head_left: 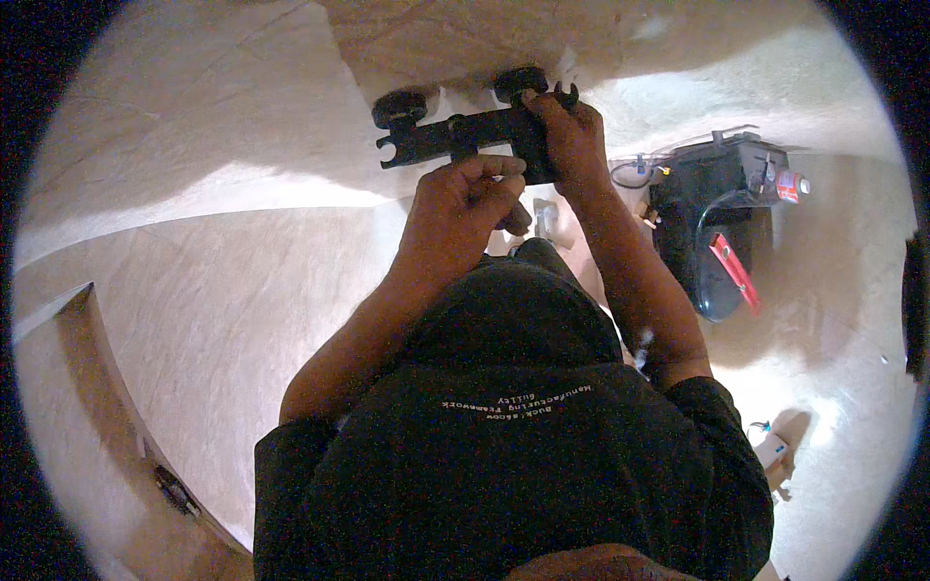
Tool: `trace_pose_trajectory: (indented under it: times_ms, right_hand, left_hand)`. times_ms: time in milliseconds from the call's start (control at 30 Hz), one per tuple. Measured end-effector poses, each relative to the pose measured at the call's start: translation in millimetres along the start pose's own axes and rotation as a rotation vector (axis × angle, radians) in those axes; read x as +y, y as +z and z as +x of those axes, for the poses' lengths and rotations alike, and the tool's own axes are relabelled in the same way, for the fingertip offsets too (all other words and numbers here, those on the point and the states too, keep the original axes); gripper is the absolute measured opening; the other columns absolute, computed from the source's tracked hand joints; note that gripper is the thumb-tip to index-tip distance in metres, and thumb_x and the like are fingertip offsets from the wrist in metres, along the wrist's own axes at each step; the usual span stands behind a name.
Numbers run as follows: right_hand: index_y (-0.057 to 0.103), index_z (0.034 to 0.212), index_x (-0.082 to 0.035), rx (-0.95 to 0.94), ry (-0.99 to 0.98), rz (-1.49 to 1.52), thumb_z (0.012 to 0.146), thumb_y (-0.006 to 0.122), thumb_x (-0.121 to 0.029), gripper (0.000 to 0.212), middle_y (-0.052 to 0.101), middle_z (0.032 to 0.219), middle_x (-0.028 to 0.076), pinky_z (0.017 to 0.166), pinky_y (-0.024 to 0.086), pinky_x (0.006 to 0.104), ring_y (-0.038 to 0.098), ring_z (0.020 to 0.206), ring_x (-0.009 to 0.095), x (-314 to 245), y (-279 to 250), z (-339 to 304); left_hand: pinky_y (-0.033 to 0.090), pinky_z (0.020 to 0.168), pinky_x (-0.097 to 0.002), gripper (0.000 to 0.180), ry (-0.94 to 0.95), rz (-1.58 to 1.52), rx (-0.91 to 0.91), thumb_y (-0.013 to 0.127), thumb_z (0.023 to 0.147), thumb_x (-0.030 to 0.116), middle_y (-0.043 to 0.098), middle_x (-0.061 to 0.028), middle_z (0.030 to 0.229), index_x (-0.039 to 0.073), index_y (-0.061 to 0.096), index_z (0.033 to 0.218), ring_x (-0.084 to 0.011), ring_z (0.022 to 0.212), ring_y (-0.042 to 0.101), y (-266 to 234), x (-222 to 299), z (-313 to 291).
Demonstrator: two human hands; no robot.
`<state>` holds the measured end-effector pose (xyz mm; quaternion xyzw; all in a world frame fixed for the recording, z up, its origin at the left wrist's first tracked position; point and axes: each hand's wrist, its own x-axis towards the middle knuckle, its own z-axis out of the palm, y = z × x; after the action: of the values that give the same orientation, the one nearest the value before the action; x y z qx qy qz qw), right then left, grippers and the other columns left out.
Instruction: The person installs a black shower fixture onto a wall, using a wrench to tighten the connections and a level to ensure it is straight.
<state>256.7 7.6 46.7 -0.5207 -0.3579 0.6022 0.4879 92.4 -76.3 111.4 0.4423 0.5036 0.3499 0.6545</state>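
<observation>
A black bar-shaped wall fixture (426,143), resembling a shower mixer, is in front of the stone-patterned wall. Behind it are two round black flanges, the left one (400,108) and the right one (521,83). The bar's left end has a C-shaped notch. My right hand (578,145) is closed around the bar's right end, thumb up near the right flange. Below the bar's middle, my left hand (463,205) is closed with curled fingers, close against its underside. Whatever those fingers hold, if anything, is hidden.
To the right on the floor stands a black open container (678,184), with a red spirit level (733,271) and a red-labelled bottle (790,186). A small white object (772,450) lies at the lower right. A raised ledge (116,387) runs along the left.
</observation>
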Motion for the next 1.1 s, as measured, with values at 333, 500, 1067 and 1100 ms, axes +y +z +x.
trace_pose_trajectory:
  times_ms: [333, 500, 1067, 1100]
  right_hand:
    - [0.065, 0.087, -0.004, -0.04, 0.169, 0.149, 0.09, 0.069, -0.037, 0.033, 0.051, 0.061, -0.002, 0.047, 0.029, 0.0251, 0.039, 0.051, 0.008, 4.0, -25.9, 0.2]
    - [0.064, 0.085, -0.008, -0.1, 0.01, 0.085, 0.089, 0.069, -0.035, 0.028, 0.05, 0.063, -0.002, 0.051, 0.031, 0.0261, 0.041, 0.054, 0.009, 24.2, -32.8, -1.0]
    - [0.07, 0.092, -0.004, -0.518, 0.374, 0.511, 0.085, 0.072, -0.036, 0.033, 0.067, 0.08, 0.003, 0.061, 0.037, 0.0275, 0.054, 0.066, 0.011, 24.3, -38.5, -13.7]
    - [0.07, 0.092, -0.004, -0.521, 0.38, 0.523, 0.085, 0.072, -0.036, 0.033, 0.067, 0.08, 0.003, 0.061, 0.037, 0.0275, 0.054, 0.066, 0.011, 24.8, -37.7, -14.5]
  left_hand:
    - [0.048, 0.085, -0.0455, 0.016, 0.789, 1.072, 0.504, 0.063, 0.089, 0.017, 0.068, -0.0185, 0.093, 0.002, 0.07, 0.092, -0.0373, 0.09, 0.064, 0.2, 33.6, 52.5]
    - [0.048, 0.083, -0.0494, 0.031, 0.447, 1.562, 0.361, 0.055, 0.094, 0.03, 0.067, -0.0209, 0.097, 0.002, 0.067, 0.093, -0.0391, 0.09, 0.063, 6.7, 27.0, 80.7]
    - [0.054, 0.076, -0.0321, 0.037, -0.421, 0.386, 0.061, 0.066, 0.091, 0.023, 0.068, -0.0076, 0.097, 0.004, 0.06, 0.122, -0.0188, 0.089, 0.065, -4.8, 55.9, 119.2]
    - [0.054, 0.074, -0.0312, 0.038, -0.411, 0.332, 0.051, 0.066, 0.09, 0.023, 0.068, -0.0069, 0.096, 0.005, 0.061, 0.122, -0.0185, 0.088, 0.065, -6.7, 55.8, 117.1]
